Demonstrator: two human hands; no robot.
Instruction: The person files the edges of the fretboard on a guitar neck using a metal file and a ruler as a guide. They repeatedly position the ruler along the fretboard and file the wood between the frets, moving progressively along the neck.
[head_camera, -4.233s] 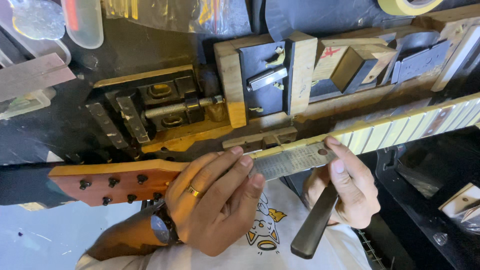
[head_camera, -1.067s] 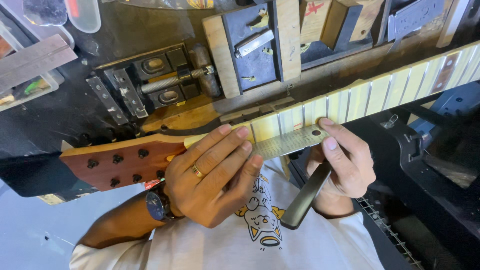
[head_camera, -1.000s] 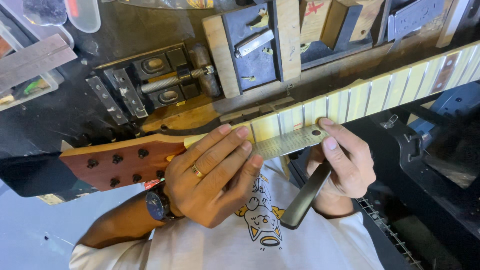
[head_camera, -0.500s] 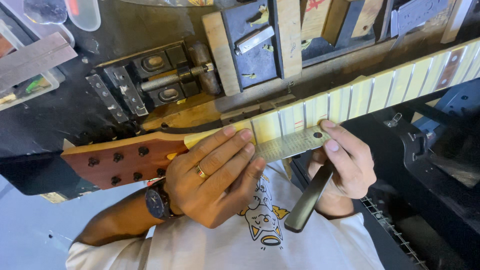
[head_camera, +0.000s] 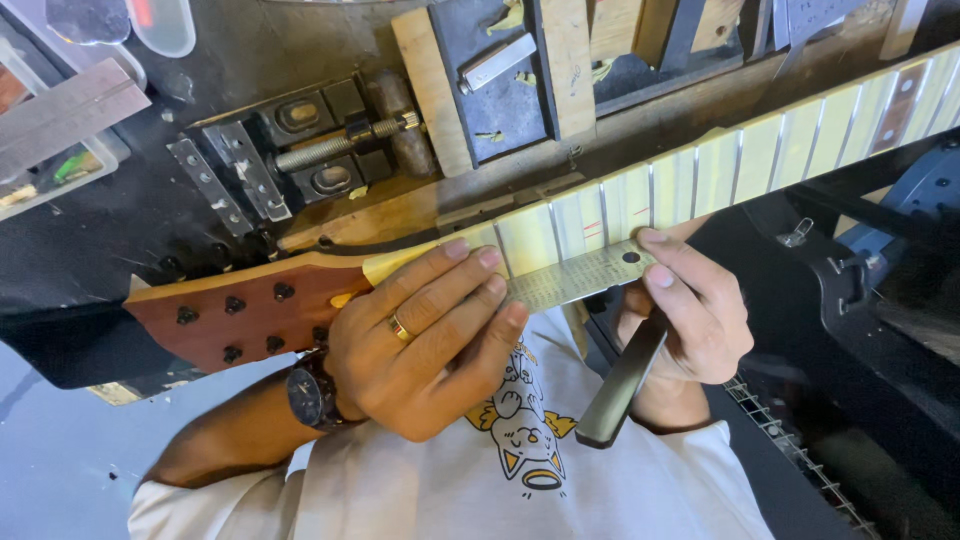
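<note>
Here a guitar neck (head_camera: 700, 170) runs across the view from the reddish-brown headstock (head_camera: 240, 310) at nine o'clock up toward two o'clock, its pale fretboard crossed by metal frets. A flat metal file (head_camera: 580, 278) lies along the near edge of the fretboard, just past the headstock end. The left hand (head_camera: 420, 340) presses down on it with its fingers (head_camera: 470, 275) spread flat over the file and the neck edge; it wears a ring and, at the wrist, a dark watch (head_camera: 310, 392). The right hand (head_camera: 690, 310) is closed around the file's dark handle (head_camera: 620, 385), which points down toward six o'clock, with the fingertips resting on the blade near its hole. At eleven o'clock from the hands, a metal vise (head_camera: 320, 150) with a threaded screw sits on the dark bench (head_camera: 250, 60). Wooden blocks (head_camera: 560, 60) stand at twelve o'clock.
</note>
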